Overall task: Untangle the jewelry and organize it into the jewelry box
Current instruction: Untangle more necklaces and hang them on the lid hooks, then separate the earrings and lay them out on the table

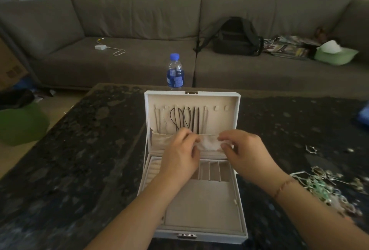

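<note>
Several cords [184, 119] already hang in the box [191, 98] lid, both hands' fingers [192, 137] pinch its pouch [208, 144] edge, and a tangled pile [329, 187] waits on the bench [79, 150].

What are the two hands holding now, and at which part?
Both hands, left and right, pinch the top edge of the fabric pocket inside the jewelry box lid.

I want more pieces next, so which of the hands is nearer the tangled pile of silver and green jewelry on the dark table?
Right. The right hand is at the lid pocket, nearer the jewelry pile; the left hand lies farther left.
</note>
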Demonstrator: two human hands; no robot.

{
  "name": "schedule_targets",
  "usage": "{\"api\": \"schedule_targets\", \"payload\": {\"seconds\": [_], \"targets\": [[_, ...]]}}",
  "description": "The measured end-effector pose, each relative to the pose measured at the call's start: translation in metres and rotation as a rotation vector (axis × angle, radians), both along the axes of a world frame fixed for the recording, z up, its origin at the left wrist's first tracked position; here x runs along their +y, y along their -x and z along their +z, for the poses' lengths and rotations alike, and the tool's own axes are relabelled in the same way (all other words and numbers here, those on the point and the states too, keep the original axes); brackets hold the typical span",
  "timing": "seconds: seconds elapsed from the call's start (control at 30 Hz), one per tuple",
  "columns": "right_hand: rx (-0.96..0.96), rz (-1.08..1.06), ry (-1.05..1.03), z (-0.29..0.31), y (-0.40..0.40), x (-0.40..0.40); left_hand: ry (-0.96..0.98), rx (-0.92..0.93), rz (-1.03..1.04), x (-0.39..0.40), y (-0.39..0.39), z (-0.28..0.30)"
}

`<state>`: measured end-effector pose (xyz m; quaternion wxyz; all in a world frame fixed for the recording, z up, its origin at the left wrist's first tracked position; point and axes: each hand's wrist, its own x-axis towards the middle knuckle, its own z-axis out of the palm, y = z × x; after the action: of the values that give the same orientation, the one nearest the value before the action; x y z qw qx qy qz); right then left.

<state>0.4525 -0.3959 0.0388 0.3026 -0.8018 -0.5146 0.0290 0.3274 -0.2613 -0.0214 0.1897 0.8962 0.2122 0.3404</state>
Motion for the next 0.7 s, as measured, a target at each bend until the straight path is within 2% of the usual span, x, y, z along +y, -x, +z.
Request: {"api": "schedule_targets", "payload": {"seconds": [0.17,0.3,0.37,0.43,0.5,0.57,0.63,0.7], "targets": [[-0.013,0.034,-0.069,-0.02,0.005,-0.048,0.04,0.107,-0.057,-0.002,0.011,0.0],[0.047,-0.138,0.054,-0.035,0.015,-0.095,0.091,0.261,-0.097,-0.001,0.044,0.02],[0.169,-0.202,0.167,-0.042,0.025,-0.11,0.05,0.224,0.009,-0.002,0.072,0.027],[0.3,-0.226,0.173,-0.052,0.034,-0.114,0.043,0.109,0.243,-0.004,0.102,0.026],[0.384,-0.241,0.144,-0.06,0.039,-0.111,0.144,0.042,0.473,-0.007,0.127,0.018],[0.443,-0.252,0.136,-0.063,0.046,-0.106,0.31,0.093,0.583,-0.01,0.142,0.005],[0.473,-0.253,0.089,-0.065,0.054,-0.102,0.464,0.165,0.598,-0.014,0.15,-0.007],[0.503,-0.266,0.023,-0.066,0.06,-0.102,0.594,0.154,0.561,-0.02,0.151,-0.013]]}}
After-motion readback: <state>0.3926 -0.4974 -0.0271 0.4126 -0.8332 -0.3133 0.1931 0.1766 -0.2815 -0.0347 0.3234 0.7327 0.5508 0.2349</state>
